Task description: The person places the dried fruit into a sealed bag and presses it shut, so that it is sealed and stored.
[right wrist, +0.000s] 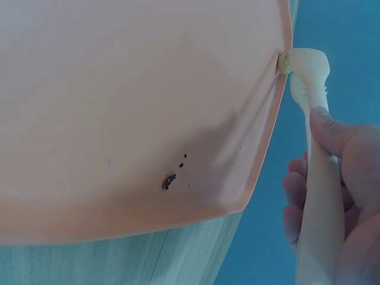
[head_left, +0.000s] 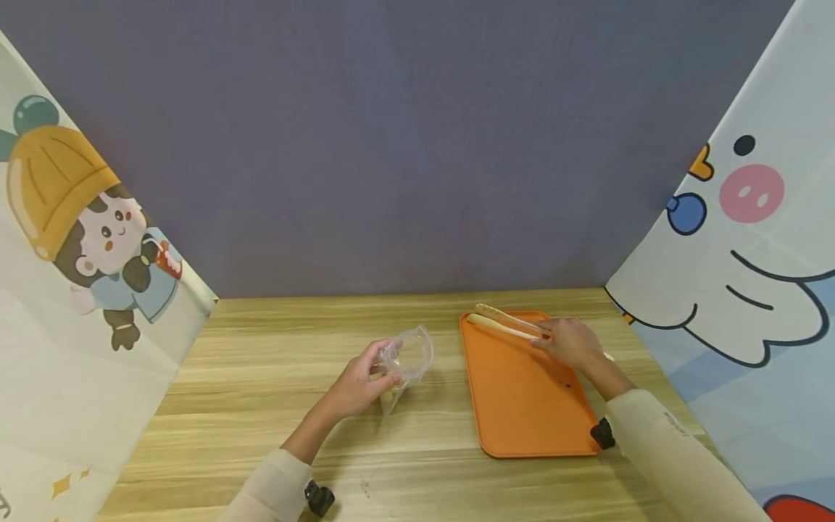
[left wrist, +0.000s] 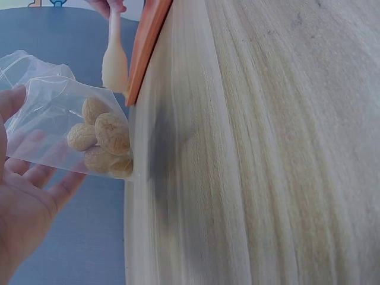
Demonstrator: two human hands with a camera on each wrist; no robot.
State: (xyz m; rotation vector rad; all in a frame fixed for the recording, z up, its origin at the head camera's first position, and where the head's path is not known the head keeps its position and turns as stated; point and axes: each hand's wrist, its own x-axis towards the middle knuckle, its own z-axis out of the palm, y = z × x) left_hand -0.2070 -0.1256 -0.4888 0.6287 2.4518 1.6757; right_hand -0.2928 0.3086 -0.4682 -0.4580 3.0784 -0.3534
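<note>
A clear plastic bag [head_left: 403, 368] of wrinkled, round tan pieces [left wrist: 113, 135] is at the lower centre of the head view, gripped near its rim by the left hand [head_left: 355, 384], apparently so its mouth stays open. Farther right, the right hand [head_left: 574, 342] grasps cream tongs [right wrist: 323, 190] partway along, likely leaving their tips free at the orange tray's [head_left: 528, 406] upper left corner.
</note>
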